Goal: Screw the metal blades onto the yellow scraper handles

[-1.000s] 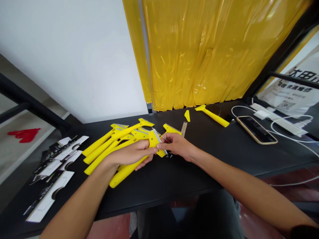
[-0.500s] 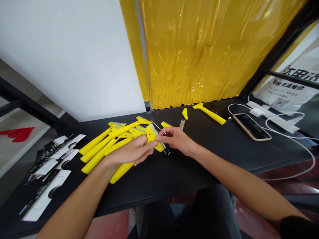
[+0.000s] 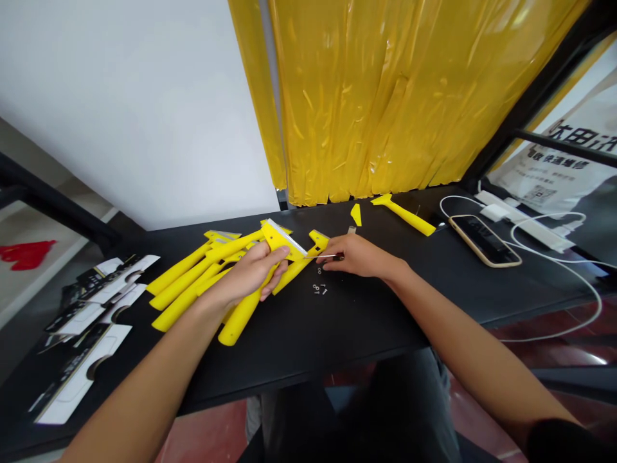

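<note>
My left hand (image 3: 253, 271) is closed round a yellow scraper (image 3: 274, 239), its head turned up and a metal strip along its far edge. Between the fingers of my right hand (image 3: 361, 255) is a thin screwdriver (image 3: 329, 257), lying level with its shaft pointing left to the scraper head; whether the tip touches cannot be told. Behind lies another yellow scraper (image 3: 294, 273), partly covered. Small screws and nuts (image 3: 319, 289) are scattered just below. More yellow scrapers (image 3: 186, 278) are heaped beside my left hand. A small metal plate (image 3: 351, 229) shows behind my right hand.
A yellow cover piece (image 3: 355, 215) and a yellow handle (image 3: 409, 220) lie at the back. To the right are a phone (image 3: 484, 240), a white cable and a power strip (image 3: 525, 222). Printed cards (image 3: 87, 373) are piled at the left. A yellow curtain (image 3: 376, 103) hangs behind.
The scraper in my left hand has shifted up and left, away from my right hand. The screwdriver has swung from slanting up to level. The screws on the table are now uncovered.
</note>
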The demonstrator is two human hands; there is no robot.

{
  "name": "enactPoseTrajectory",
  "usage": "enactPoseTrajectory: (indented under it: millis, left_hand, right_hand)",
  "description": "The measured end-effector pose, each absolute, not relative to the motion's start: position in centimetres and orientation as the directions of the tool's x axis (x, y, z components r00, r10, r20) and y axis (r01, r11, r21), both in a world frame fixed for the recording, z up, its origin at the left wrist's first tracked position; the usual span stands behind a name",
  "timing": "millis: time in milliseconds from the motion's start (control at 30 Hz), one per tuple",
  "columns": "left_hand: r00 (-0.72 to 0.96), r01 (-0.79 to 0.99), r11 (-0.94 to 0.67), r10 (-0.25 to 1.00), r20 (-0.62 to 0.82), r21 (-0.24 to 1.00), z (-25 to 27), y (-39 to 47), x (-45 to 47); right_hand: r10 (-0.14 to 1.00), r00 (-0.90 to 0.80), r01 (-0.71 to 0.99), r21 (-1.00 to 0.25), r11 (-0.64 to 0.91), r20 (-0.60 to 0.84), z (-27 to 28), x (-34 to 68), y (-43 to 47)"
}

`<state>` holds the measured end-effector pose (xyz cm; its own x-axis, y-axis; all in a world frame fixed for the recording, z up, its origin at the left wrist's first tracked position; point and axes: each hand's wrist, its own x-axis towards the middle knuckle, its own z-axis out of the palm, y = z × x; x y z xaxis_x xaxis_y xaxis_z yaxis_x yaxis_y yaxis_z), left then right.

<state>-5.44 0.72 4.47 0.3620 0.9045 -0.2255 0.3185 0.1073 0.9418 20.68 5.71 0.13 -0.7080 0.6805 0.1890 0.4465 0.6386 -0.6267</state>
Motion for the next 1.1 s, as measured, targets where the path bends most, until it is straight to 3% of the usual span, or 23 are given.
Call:
enactPoseTrajectory:
  millis: [167, 500, 700, 833, 1100]
  left_hand:
    - [0.383, 0.282, 0.106, 0.899, -0.213, 0.953, 3.9, 1.2, -6.1]
    - [0.392, 0.231, 0.141, 0.892, -0.225, 0.963, 3.9, 1.1, -6.3]
    - [0.396, 0.217, 0.155, 0.889, -0.232, 0.964, 4.4, 0.9, -5.9]
    - [0.42, 0.241, 0.148, 0.875, -0.241, 0.959, 4.6, 0.3, -5.2]
    - [0.411, 0.272, 0.138, 0.878, -0.245, 0.952, 4.4, -0.1, -4.5]
  right_hand:
    - [0.629, -0.754, 0.462, -0.529, 0.712, 0.187, -0.5, 20.0, 5.6]
    - [0.648, -0.734, 0.486, -0.51, 0.71, 0.203, -1.0, 19.1, 5.4]
    - [0.673, -0.579, 0.365, -0.592, 0.719, 0.461, 0.6, 18.7, 4.5]
    - [0.625, -0.509, 0.322, -0.542, 0.776, 0.592, 0.8, 17.6, 3.3]
    - [0.609, -0.569, 0.343, -0.514, 0.786, 0.552, -0.1, 16.6, 2.6]
